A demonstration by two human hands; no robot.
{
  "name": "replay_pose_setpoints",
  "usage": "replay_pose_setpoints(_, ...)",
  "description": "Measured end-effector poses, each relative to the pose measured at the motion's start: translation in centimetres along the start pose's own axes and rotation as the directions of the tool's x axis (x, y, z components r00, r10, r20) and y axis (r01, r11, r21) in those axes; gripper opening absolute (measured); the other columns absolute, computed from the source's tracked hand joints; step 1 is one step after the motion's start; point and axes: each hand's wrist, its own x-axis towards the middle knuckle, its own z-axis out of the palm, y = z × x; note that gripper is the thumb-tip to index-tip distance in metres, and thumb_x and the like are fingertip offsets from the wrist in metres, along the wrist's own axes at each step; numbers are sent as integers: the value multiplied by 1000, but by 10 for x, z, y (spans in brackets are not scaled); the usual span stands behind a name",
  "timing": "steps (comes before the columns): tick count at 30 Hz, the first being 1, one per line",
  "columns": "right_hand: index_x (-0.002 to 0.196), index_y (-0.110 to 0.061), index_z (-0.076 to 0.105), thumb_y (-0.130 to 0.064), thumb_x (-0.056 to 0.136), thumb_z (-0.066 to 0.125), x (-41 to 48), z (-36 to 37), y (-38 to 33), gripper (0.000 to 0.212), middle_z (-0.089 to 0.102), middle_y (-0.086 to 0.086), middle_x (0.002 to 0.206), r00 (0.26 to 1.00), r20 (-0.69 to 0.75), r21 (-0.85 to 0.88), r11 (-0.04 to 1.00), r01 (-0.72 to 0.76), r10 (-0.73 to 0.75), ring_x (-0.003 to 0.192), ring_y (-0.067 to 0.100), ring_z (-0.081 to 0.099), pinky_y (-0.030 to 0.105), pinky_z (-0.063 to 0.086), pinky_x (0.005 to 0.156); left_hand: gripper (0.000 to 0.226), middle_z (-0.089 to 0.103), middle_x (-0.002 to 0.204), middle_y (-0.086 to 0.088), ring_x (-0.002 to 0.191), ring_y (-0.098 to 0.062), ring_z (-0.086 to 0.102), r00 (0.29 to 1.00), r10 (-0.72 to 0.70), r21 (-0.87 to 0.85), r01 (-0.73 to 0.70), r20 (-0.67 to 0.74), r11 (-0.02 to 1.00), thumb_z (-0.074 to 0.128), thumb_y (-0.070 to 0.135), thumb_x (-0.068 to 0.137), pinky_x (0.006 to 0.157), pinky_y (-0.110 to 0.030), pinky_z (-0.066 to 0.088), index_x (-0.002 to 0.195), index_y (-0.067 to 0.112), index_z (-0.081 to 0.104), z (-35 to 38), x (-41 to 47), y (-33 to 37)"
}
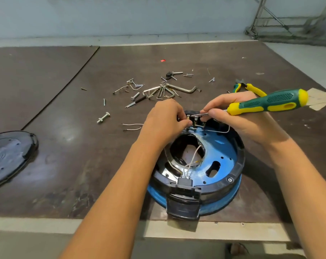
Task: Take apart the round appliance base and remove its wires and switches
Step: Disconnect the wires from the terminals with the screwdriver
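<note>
The round blue and black appliance base lies open on the table near its front edge, with white wires running inside to a black connector block. At the base's far rim my left hand pinches a small black switch with metal terminals. My right hand grips a green and yellow screwdriver, its metal tip lying on the switch's terminals. A thin wire loops from the switch under my right hand.
A black round cover lies at the left. Behind the base lie several loose screws and bolts, a hex key set, two cut wire pieces and yellow-handled pliers. Taped paper sits at right.
</note>
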Motion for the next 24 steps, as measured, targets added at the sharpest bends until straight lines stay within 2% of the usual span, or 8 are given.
replay_pose_setpoints(4, 102, -8, 76, -3, 98, 65, 9, 3, -6, 13, 78, 6, 86, 997, 54, -155, 986, 67, -60, 84, 14, 76, 20, 58, 74, 16, 69, 94, 1, 86, -20, 63, 1000, 2, 14, -2, -11, 1000, 76, 39, 80, 79, -37, 53, 76, 24, 73, 3, 0, -2)
replay_pose_setpoints(9, 101, -7, 76, -2, 97, 63, 11, 3, -7, 14, 77, 6, 80, 993, 84, -242, 964, 107, -89, 79, 16, 75, 21, 57, 73, 17, 69, 89, 3, 83, -18, 62, 1000, -21, 49, 22, -21, 999, 76, 39, 81, 71, -30, 45, 71, 27, 68, 2, -3, 3)
replay_pose_setpoints(15, 91, -20, 77, -11, 96, 64, -1, 10, -8, 17, 69, 9, 58, 996, -84, -98, 995, -19, 11, 58, 24, 68, 26, 56, 66, 22, 69, 88, 5, 83, -18, 60, 996, -82, 80, 85, -42, 993, 76, 41, 81, 69, -29, 39, 67, 30, 63, 1, -22, 13)
replay_pose_setpoints(17, 89, -21, 77, -13, 94, 65, -9, 10, -10, 16, 65, 9, 53, 990, -123, -68, 995, -75, 66, 54, 31, 64, 35, 59, 67, 22, 68, 88, 5, 84, -18, 60, 996, -83, 84, 85, -36, 993, 75, 41, 81, 70, -29, 40, 67, 30, 63, 0, -29, 18)
replay_pose_setpoints(18, 88, -20, 78, -12, 93, 65, -13, 10, -11, 16, 64, 6, 52, 986, -141, -55, 994, -94, 85, 50, 27, 61, 36, 60, 64, 23, 68, 88, 5, 84, -18, 60, 996, -80, 82, 83, -35, 993, 75, 40, 82, 71, -30, 42, 67, 29, 62, -1, -33, 21)
replay_pose_setpoints(19, 87, -20, 78, -11, 93, 66, -16, 10, -13, 16, 66, 1, 53, 982, -159, -43, 993, -108, 99, 47, 17, 59, 31, 56, 57, 23, 68, 87, 5, 84, -19, 60, 996, -79, 79, 82, -33, 994, 75, 40, 82, 72, -31, 45, 66, 29, 62, -1, -36, 24)
replay_pose_setpoints(21, 86, -21, 79, -10, 92, 68, -25, 11, -19, 17, 74, -6, 67, 974, -186, -23, 991, -134, 128, 54, 3, 63, 19, 50, 53, 23, 68, 87, 5, 84, -18, 60, 997, -79, 76, 81, -27, 994, 75, 40, 82, 75, -33, 48, 67, 29, 63, -1, -43, 29)
replay_pose_setpoints(24, 89, -20, 80, -11, 92, 69, -40, 13, -23, 15, 79, -2, 83, 958, -228, 11, 984, -177, 175, 77, 10, 75, 27, 60, 69, 19, 68, 93, 5, 87, -17, 60, 997, -75, 53, 77, -30, 996, 76, 40, 82, 75, -33, 48, 71, 25, 69, 0, -54, 36)
